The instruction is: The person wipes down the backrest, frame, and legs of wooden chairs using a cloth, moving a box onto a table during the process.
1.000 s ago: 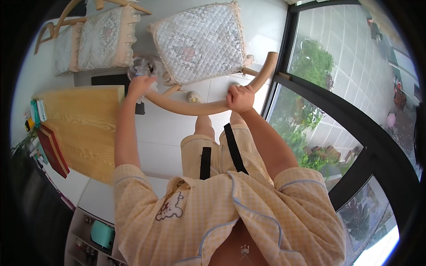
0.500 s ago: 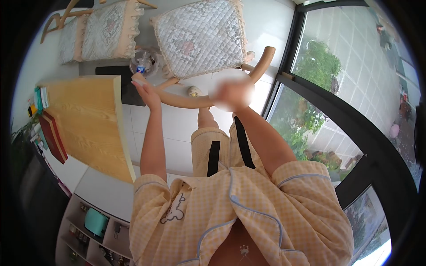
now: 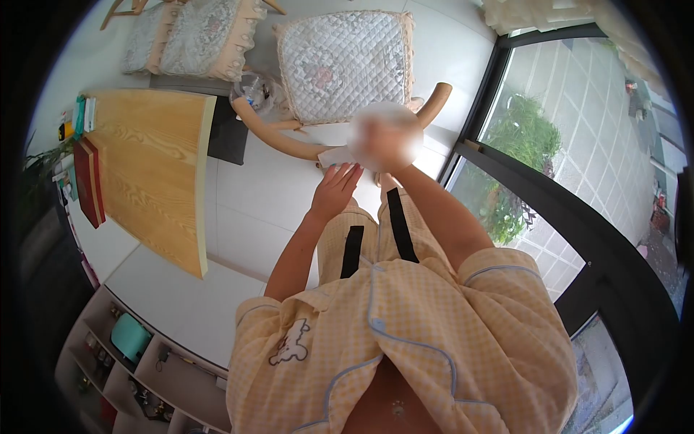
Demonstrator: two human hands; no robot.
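A yellow-checked top (image 3: 419, 318) with blue piping is worn by the person, and on its front a small white bear (image 3: 290, 343) is shown. Ahead of it the shorts are seen, with two black straps (image 3: 402, 224) hung over them. The left hand (image 3: 336, 192) is raised, its fingers straight and laid side by side, and by their tips a white cloth (image 3: 335, 156) is met. The right hand (image 3: 388, 137) is blurred; it is placed over the curved wooden rail (image 3: 273, 137) of a chair — whether it is closed on the wood cannot be told. The cloth is set against this rail, just beside the right hand, and the rail is bowed toward the person, both ends being left in sight. To the left, a wood-grained desk (image 3: 148, 166) is seen, with a red book (image 3: 88, 182) at its far left edge. Beyond the rail, the chair's seat is covered by a quilted, floral cushion (image 3: 343, 65). Farther left, similar lace-edged cushions (image 3: 206, 40) are seen on other chairs. On the right, green plants (image 3: 524, 130) are seen through dark-framed glass.
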